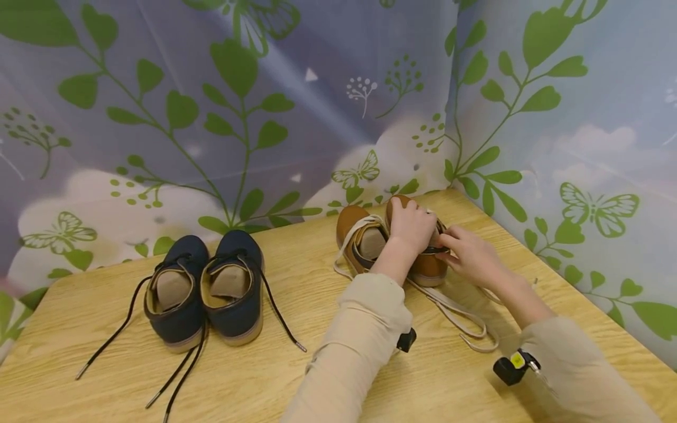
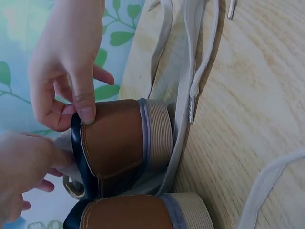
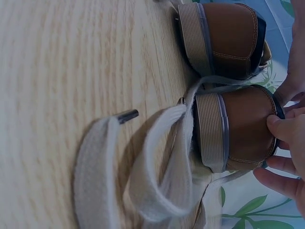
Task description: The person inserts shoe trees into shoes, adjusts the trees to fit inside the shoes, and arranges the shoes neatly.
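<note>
A brown shoe (image 1: 428,267) with a dark collar and pale sole stands on the table, its heel facing me. My right hand (image 1: 476,255) pinches its collar near the heel, the thumb on the outer side in both wrist views. Over the front of the same shoe, my left hand (image 1: 415,226) grips the upper, its thumb reaching down into the opening; its fingertips are partly hidden. Close on the left sits the matching brown shoe (image 1: 347,220), with tan stuffing (image 1: 371,242) inside. Loose beige laces (image 1: 455,311) trail from the shoes across the wood.
On the left of the wooden table (image 1: 296,282) stand two dark blue shoes (image 1: 180,317) with tan stuffing and black laces (image 1: 275,311) spread outward. Printed cloth walls (image 1: 317,117) with green leaves and butterflies rise behind the table and on its right.
</note>
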### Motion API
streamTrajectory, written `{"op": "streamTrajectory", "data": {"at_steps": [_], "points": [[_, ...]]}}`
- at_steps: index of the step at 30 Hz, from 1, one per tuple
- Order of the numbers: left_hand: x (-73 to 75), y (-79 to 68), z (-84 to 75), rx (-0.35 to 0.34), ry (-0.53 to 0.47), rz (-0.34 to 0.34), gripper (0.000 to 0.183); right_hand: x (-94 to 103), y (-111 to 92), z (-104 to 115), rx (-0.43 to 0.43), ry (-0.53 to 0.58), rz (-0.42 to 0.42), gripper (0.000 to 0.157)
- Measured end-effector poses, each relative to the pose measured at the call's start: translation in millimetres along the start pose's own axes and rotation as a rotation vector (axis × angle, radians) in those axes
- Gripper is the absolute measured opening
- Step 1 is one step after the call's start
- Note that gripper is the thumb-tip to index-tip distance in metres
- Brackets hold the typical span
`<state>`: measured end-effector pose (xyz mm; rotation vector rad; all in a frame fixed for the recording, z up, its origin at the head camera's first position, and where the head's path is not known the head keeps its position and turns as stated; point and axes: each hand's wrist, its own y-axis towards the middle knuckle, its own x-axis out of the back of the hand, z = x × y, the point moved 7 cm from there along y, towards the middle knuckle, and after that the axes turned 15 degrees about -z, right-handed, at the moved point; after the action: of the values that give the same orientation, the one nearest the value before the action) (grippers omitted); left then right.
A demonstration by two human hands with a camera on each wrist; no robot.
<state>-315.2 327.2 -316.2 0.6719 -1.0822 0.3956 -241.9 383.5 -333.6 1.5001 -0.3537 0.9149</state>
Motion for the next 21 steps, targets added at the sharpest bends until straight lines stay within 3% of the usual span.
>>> {"op": "streamTrajectory", "data": {"at_steps": [8,14,21], "points": [[1.6,0.8,-3.7,-0.022,-0.026,-0.05,0.032,-0.1,0.9,1.1,0.031,0.019,-0.003,0.016],[0.1,0.5,-7.8,0.005,-0.046,-0.061,0.046,1.1,3.0,4.3,0.082,0.032,-0.019,0.02],[-3.2,-0.4,-10.3,0.031,-0.062,-0.069,0.045,-0.5,2.2,4.0,0.082,0.039,0.005,0.02]]}}
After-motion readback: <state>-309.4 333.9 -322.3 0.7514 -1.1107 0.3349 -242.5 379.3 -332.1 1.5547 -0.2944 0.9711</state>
